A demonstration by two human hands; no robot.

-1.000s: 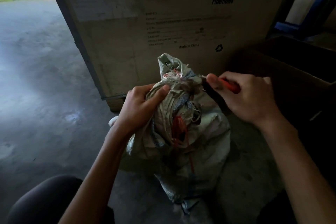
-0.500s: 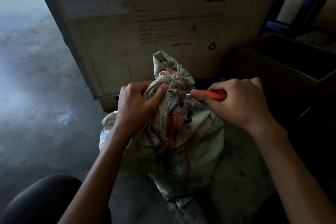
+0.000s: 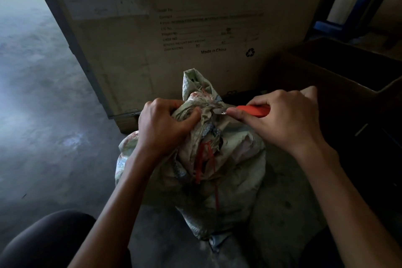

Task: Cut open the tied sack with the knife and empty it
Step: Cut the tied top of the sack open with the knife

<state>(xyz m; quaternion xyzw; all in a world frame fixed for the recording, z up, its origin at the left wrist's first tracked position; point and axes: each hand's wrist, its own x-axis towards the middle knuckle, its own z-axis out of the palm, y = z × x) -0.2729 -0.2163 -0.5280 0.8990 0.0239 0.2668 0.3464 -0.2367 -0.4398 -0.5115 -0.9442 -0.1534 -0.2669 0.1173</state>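
Head view, the only one I have. The sack [image 3: 208, 159] stands on the concrete floor [image 3: 43, 93], just near of the big printed carton [image 3: 174, 28], with an open brown box [image 3: 348, 72] to its right. The left hand [image 3: 162, 125] is closed tight around the bunched neck on the left side, thumb pressed into the folds, holding the gather upright. The right hand [image 3: 285, 119] is wrapped around the orange-handled knife [image 3: 250, 110], forefinger laid forward along it. Change noted: a second ago the handle sat higher and angled, with no blade visible to me; now the knife lies nearly level and a short bright blade tip shows, touching the gathered cloth at the neck from the right. The left hand's hold looks the same across all three frames. I judge the cut at the tie is just starting, not finished: the neck is still bunched shut and red cord [image 3: 203, 159] hangs down the near face of the sack. I cannot tell whether any strand is severed yet. Nothing is emptied. Risk, as I read it: the blade points toward the left thumb, which sits close across the neck.
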